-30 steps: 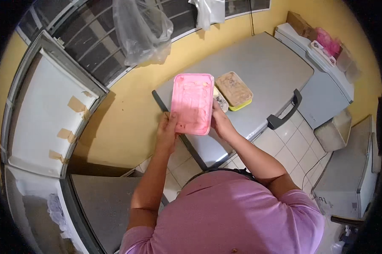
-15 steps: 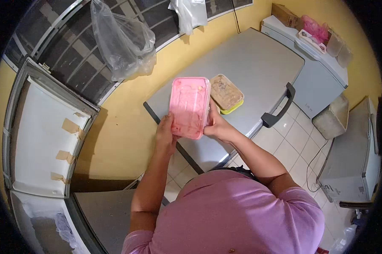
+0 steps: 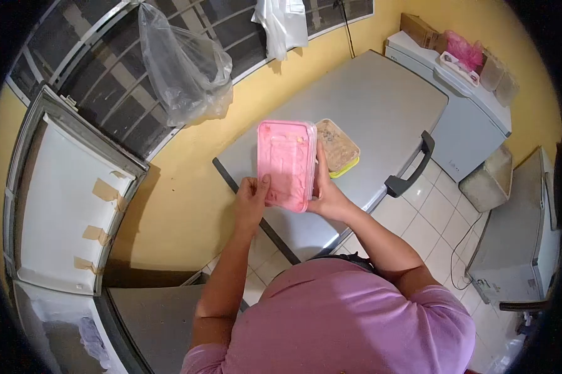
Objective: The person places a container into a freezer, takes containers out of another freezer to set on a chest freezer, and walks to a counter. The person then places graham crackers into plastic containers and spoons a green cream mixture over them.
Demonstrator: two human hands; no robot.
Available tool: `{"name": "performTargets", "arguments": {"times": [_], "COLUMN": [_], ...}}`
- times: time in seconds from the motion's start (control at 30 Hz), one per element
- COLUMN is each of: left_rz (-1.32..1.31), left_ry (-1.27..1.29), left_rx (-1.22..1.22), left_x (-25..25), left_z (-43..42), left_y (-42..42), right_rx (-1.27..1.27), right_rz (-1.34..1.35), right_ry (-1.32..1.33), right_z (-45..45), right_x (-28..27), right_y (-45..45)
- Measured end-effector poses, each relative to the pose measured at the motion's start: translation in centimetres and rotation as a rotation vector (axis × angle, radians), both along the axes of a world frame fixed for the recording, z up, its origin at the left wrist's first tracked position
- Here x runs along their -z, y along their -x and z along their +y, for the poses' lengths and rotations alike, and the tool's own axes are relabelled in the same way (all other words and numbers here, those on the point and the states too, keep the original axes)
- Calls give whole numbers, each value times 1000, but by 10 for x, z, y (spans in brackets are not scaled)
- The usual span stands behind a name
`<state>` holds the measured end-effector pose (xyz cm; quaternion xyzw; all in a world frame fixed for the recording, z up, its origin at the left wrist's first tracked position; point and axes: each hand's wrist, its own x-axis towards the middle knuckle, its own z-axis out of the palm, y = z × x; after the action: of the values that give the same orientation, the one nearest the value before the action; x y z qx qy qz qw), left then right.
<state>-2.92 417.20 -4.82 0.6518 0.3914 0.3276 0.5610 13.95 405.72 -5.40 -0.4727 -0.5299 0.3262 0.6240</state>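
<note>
A clear-lidded plastic tub filled with something pink is held up over the grey chest freezer lid. My left hand grips its lower left corner, with the thumb lying on the top face. Along the right side, my right hand supports it with the thumb near the lower corner; some of its fingers are hidden behind the tub. Just beyond my right hand, a second tub with brownish contents and a yellow-green bottom edge rests on the freezer lid.
The grey freezer lid has a dark handle on its right edge. At left an opened white lid stands up. Plastic bags hang from the window bars. Another chest freezer bears a box and a pink bag.
The pink tub sits slightly lower and farther right in view. My left thumb has moved onto its top face, and my right hand's fingers now show along its side.
</note>
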Motion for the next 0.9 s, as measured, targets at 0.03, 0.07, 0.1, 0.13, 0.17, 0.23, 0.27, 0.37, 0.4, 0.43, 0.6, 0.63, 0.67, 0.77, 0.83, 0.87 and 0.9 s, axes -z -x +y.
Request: {"name": "performTargets", "arguments": {"times": [0.03, 0.07, 0.1, 0.13, 0.17, 0.23, 0.27, 0.37, 0.4, 0.43, 0.6, 0.63, 0.67, 0.77, 0.83, 0.87, 0.9], "left_rz": [-5, -6, -13, -19, -16, -10, -9, -35, -27, -18, 33, 59, 60, 115, 113, 113, 184], "left_ry": [27, 26, 80, 134, 133, 217, 216, 223, 225, 227, 133, 94, 94, 97, 78, 77, -30], "left_rx": [3, 7, 9, 12, 13, 19, 19, 50, 47, 45, -5, -27, -26, -60, -23, -23, -10], "left_x": [1, 2, 2, 2, 2, -4, -3, 1, -2, -3, 2, 2, 2, -4, -5, 1, 5], "left_z": [1, 3, 5, 5, 4, 0, -1, -3, -4, -6, -5, -6, -7, -8, -8, -4, 0], "left_y": [0, 1, 2, 4, 5, 5, 6, 9, 9, 9, 8, 7, 5, 1, 0, 1, 0], "right_rx": [-3, 1, -8, -17, -16, -128, -129, -141, -154, -167, -108, -97, -96, -81, -82, -82, -47], "right_rz": [-21, -22, -53, -82, -79, 26, 28, 48, 73, 99, 154, 196, 197, 166, 183, 183, 145], "right_ry": [43, 42, 62, 81, 80, 102, 101, 28, 5, -18, 0, 5, 5, 3, 16, 16, 41], "right_z": [-3, -4, -5, -6, -7, -9, -7, -3, -2, -2, -5, -6, -6, -5, -6, -4, -2], "right_x": [-3, -4, -5, -6, -7, -10, -9, 0, 3, 6, 17, 17, 17, 19, 17, 19, 21], "right_y": [-1, -3, -4, -4, -5, -7, -7, -8, -9, -8, -1, 0, -1, -4, -4, -5, -6]}}
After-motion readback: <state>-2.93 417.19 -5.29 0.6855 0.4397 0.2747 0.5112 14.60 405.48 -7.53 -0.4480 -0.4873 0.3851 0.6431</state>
